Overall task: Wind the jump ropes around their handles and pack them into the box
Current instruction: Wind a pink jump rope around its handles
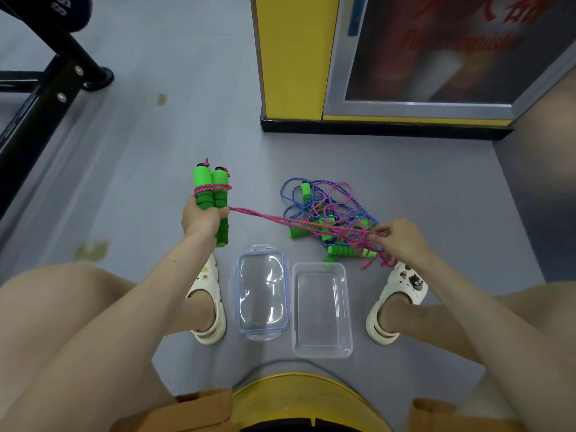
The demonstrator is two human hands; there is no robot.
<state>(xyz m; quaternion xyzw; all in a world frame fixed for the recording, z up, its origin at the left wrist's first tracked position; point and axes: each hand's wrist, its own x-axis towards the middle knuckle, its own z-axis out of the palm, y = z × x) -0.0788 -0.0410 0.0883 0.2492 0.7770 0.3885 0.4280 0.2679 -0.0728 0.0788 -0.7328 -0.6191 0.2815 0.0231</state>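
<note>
Left hand (pixel 201 218) is gripping paired green handles (pixel 212 194), centre-left; right hand (pixel 402 241) is pinching pink rope (pixel 280 217); advisably keeping tension, laying adjacent turns.

lid (pixel 262 291) left of box (pixel 321 310), ropes (pixel 330 219) behind

Looks like a gym or sports room: grey vinyl floor (pixel 156 169), black bolted steel equipment frame (pixel 40 98) far left, yellow pillar (pixel 293 57) and glass-fronted cabinet (pixel 436 51) with blurred red lettering far right, jump ropes (pixel 330 219) heaped nearby.
</note>
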